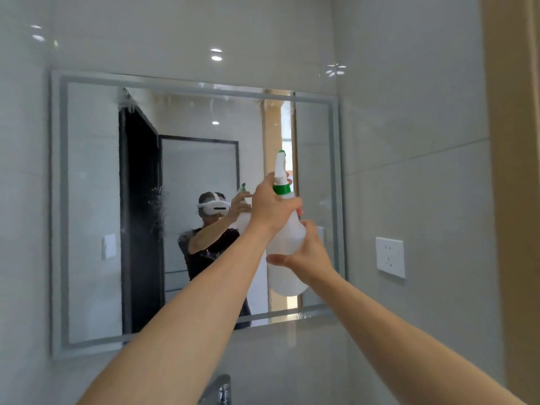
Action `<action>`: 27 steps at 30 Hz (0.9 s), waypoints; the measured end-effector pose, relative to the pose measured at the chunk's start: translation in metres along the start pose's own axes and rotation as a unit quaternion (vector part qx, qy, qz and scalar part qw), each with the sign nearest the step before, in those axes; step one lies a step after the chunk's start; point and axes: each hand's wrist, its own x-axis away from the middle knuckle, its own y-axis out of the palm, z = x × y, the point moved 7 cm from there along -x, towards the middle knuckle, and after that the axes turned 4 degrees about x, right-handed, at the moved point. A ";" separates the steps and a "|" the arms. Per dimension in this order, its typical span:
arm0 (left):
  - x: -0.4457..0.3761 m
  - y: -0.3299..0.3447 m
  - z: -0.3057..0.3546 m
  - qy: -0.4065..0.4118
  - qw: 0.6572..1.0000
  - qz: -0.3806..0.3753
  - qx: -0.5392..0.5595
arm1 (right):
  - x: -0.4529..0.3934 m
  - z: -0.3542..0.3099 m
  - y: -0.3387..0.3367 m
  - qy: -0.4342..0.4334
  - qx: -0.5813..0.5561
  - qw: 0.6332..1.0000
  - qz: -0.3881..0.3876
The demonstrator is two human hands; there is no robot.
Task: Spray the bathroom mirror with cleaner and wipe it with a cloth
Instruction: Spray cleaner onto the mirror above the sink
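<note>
Before the mirror [93, 200], spray bottle [287, 247] raised upright, nozzle aimed at glass. Left hand [273, 207] wraps the neck, working the trigger; right hand [306, 255] cups the body, steadying aim. Droplets already streak upper left. No cloth visible.

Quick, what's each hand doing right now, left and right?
Left hand: grips the neck of the spray bottle, just below the trigger head.
Right hand: holds the spray bottle's body, fingers curled round it.
</note>
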 end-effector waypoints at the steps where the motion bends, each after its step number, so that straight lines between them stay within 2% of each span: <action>1: 0.001 0.008 -0.001 0.000 1.000 -0.002 -0.006 | 0.002 0.005 -0.007 0.006 0.002 1.000 0.004; 5: 0.009 0.033 -0.007 0.012 1.000 -0.008 -0.023 | 0.011 0.024 -0.027 0.025 0.011 1.000 0.010; 17: 0.041 0.066 -0.075 -0.057 0.997 -0.032 -0.046 | 0.048 0.089 -0.021 0.100 -0.004 0.995 -0.009; 23: 0.054 0.044 -0.094 -0.075 0.997 -0.022 -0.024 | 0.051 0.099 0.009 0.083 -0.003 0.996 -0.041; 27: 0.059 0.003 -0.100 -0.078 0.996 0.017 -0.043 | 0.049 0.091 0.049 0.066 -0.021 0.994 -0.084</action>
